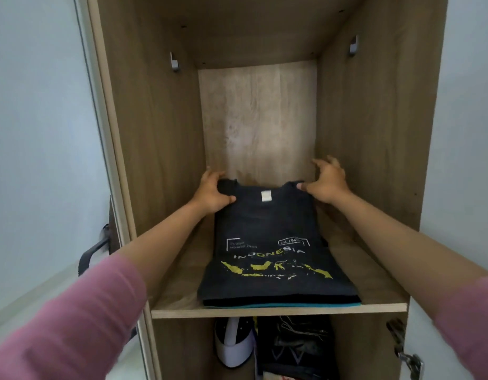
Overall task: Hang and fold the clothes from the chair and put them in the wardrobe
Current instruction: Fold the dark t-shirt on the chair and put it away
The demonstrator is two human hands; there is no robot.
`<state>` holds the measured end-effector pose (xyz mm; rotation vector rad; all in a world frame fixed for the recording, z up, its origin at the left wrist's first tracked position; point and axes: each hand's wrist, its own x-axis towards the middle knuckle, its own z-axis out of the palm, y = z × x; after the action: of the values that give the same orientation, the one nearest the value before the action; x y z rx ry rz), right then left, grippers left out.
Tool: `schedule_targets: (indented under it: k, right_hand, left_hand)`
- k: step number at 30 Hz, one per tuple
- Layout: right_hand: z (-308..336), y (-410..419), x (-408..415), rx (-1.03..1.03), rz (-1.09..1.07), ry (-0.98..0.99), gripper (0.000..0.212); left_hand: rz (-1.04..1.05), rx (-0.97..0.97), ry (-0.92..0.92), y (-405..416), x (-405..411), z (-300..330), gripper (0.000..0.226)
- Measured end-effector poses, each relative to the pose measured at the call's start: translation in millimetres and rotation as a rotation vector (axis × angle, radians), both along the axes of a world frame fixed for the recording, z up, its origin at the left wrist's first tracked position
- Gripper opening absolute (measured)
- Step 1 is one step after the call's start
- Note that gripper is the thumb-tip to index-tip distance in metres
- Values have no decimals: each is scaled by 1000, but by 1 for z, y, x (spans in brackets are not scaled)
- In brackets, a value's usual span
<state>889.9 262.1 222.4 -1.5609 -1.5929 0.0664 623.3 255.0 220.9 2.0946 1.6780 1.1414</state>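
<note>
Left grip (212, 193) pinches collar | black folded T-shirt (267, 242), yellow map print

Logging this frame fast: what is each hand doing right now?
Left hand: grips the far left corner of the folded black T-shirt.
Right hand: thumb on the shirt's far right corner, fingers spread, open.

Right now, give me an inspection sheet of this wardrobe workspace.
Surface: wooden shelf inside the wardrobe, bare at both sides of the stack.
Job's things: folded black T-shirt with yellow map print, lying on top of a teal garment.
Clutter: white iron and dark folded fabrics in the compartment below.
Hands: left hand grips the shirt's far left corner; right hand touches the far right corner with its thumb, fingers spread.
Cables: nothing seen.
Surroundings: two metal hooks on the side walls; pale wall left.
</note>
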Motion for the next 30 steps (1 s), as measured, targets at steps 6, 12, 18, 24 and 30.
schedule_targets:
  k: [6,12,18,24,30]
  right_hand:
    - [-34,-27,-28,-82,88,80,52]
    - [-82,-99,-64,-232,388,-49,52]
    - [-131,-114,-63,-347,224,-445,54]
    - [-134,-117,-58,-378,169,-485,59]
    - [-137,-141,-47,-332,51,-476,63]
  left_hand:
    - [-32,-145,-149,-32,25,-37,49]
    - [-101,-279,186,-80,40,-87,51]
    - [-11,-184,607,-91,37,-125,61]
    - [-16,-183,631,-94,29,-127,62]
    - [-82,-87,488,-124,-1,-136,59]
